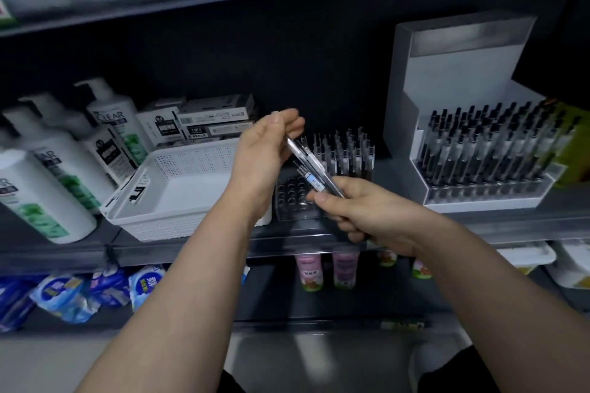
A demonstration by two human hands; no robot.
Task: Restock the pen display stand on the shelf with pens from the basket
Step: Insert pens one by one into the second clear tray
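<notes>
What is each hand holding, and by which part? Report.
Right hand grips a bunch of pens by their lower ends; left hand pinches one pen by its upper end.

Hands [266,153] [370,212] holding pens [311,166], white basket [185,166] beside

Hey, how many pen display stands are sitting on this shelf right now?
2. A clear stand at mid-shelf beside the white basket, its front holes empty; a white stand, full of pens, at the right. Others could be hidden beyond the frame.
</notes>
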